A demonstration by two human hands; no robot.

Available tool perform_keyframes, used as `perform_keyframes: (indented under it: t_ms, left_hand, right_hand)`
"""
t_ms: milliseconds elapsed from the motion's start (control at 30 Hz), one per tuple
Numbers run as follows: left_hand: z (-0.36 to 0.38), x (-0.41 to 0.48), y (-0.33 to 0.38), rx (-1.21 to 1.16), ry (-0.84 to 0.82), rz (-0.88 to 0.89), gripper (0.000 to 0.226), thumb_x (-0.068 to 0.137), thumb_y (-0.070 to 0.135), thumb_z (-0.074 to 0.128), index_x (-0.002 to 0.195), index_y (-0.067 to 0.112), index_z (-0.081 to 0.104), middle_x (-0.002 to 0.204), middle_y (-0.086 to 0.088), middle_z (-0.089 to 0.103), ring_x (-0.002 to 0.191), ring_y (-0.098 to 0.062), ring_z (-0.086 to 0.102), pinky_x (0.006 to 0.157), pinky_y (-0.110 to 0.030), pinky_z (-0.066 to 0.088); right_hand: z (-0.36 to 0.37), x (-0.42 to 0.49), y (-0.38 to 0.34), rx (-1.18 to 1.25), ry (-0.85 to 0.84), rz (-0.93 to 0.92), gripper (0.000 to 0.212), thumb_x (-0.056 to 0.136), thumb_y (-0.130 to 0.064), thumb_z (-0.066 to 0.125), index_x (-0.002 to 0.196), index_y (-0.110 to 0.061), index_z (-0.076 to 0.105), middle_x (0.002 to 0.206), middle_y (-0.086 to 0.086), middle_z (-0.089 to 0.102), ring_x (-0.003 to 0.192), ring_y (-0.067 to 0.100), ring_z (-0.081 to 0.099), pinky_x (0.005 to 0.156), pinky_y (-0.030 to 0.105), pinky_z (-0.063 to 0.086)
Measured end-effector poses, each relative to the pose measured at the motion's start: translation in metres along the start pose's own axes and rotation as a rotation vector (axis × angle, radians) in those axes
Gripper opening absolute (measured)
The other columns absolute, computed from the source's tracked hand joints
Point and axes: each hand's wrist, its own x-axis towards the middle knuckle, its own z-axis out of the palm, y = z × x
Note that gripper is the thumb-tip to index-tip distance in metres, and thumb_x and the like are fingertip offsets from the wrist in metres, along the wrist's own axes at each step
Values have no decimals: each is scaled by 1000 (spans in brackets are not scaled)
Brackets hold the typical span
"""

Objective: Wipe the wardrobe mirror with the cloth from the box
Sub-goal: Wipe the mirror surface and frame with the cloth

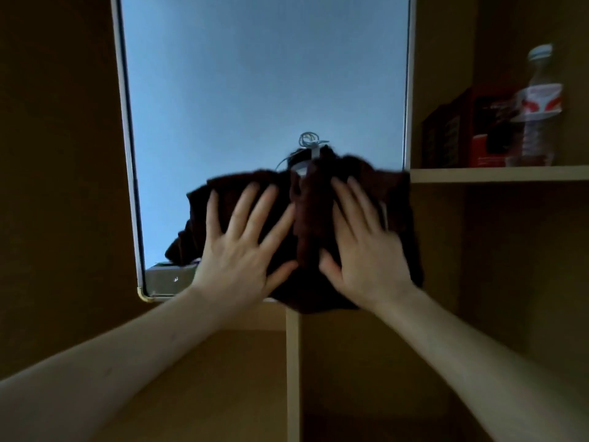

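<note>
A tall mirror (255, 74) in a pale frame fills the upper middle of the head view and reflects a plain bluish surface. A dark brown cloth (312, 218) is spread against its lower part and hangs a little below the bottom edge. My left hand (242, 247) presses flat on the cloth's left half with fingers spread and straight. My right hand (366, 250) presses flat on the right half, fingers straight and slightly blurred. Above the cloth the mirror reflects the top of a head-worn camera rig with a looped cable.
To the right of the mirror a wooden shelf (497, 173) carries a dark red box (471, 129) and a clear plastic bottle (538, 106) with a red and white label. Brown wardrobe panels surround the mirror; a pale vertical divider (293, 371) runs below it.
</note>
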Motion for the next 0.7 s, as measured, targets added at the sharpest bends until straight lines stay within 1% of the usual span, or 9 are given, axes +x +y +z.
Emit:
perform_keyframes:
  t_ms: [100,167,200,233,300,367,500,600,700]
  left_hand:
    - [1,-21,10,-18,-55,98,70,88,57,40,146,20,30,150,-16,29,139,-38,25,108,-70,14]
    - [0,-19,5,-17,-60,137,70,87,59,40,145,21,32,150,-14,27,139,-36,24,108,-70,14]
    - [0,-13,0,-16,-55,138,70,87,61,40,145,22,32,150,-13,27,139,-36,25,108,-69,15]
    - [-1,-3,-5,-13,-42,122,71,87,62,39,145,22,32,150,-14,29,139,-35,25,107,-69,16]
    - [-5,30,-14,0,21,41,71,88,62,39,146,21,32,149,-17,35,137,-35,29,106,-69,19]
    - [-11,68,-21,-6,54,-66,71,89,62,37,147,21,31,149,-19,36,137,-36,30,105,-68,20]
    - [-20,108,-27,-34,7,-169,73,91,63,32,151,23,23,154,-18,27,141,-36,24,105,-69,17]
    - [-16,93,-18,-21,30,-141,72,92,61,32,151,22,23,153,-18,28,141,-36,25,106,-69,16]
    - [-8,52,1,-13,20,-3,73,90,59,38,150,19,28,152,-19,30,140,-37,25,107,-70,17]
  right_hand:
    - [6,-37,-8,-16,-69,-29,67,94,-48,33,148,-9,27,156,12,22,146,24,9,115,48,21]
    - [6,-38,-1,-41,-72,-79,70,92,-50,35,148,-10,23,155,10,18,146,23,7,113,48,18]
    - [4,-30,5,-51,-68,-99,71,90,-51,35,147,-10,24,155,10,19,146,23,8,112,47,18]
    - [1,-15,12,-58,-63,-106,71,89,-52,35,145,-9,26,154,11,23,145,24,12,110,49,23]
    - [-9,25,28,-85,-8,-83,70,85,-51,36,138,-4,38,150,15,34,141,28,23,105,51,32]
    - [-21,66,43,-110,49,-47,71,83,-48,38,134,0,46,148,19,38,139,32,30,109,48,25]
    - [-30,99,51,-113,91,48,66,92,-44,36,144,-4,35,154,15,28,144,29,21,115,43,11]
    - [-23,74,38,-77,134,120,64,93,-40,37,146,-5,32,154,16,27,144,29,19,115,41,9]
    - [-10,18,16,-46,81,150,64,95,-40,37,148,-5,26,154,16,26,144,28,18,115,40,6]
